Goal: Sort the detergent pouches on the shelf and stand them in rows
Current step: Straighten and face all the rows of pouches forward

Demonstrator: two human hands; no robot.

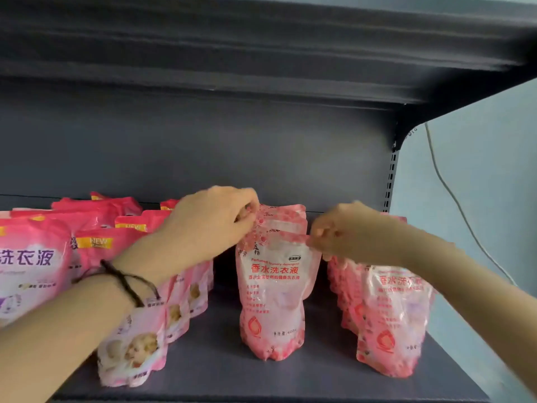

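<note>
The centre pouch (273, 286) stood upright on its gusseted base on the shelf (209, 365), label facing forward, in the gap between the two stocked groups. At least one more pouch of the same rose print stood directly behind it, so a centre row had been started.

The left grip (215, 222) was closed in a pinch on the upper left edge of these pouch tops; motion blur prevented telling whether it held the front pouch, the one behind, or both. The right grip (334, 232) was closed in a pinch on the upper right corner of the front pouch. Holding both top corners most likely kept the soft, liquid-filled pouch from slumping and allowed it to be squared up to the row.

Just to the right, the right row (392, 321) of the same print ran front to back, apart from the centre pouch. To the left, the left rows (136, 338) carried a different pink design with yellow NEW labels, which suggested that sorting was by product type. A dark wrist cord (125, 280) encircled the left wrist. A white cable (453, 196) hung on the wall beyond the shelf upright.
</note>
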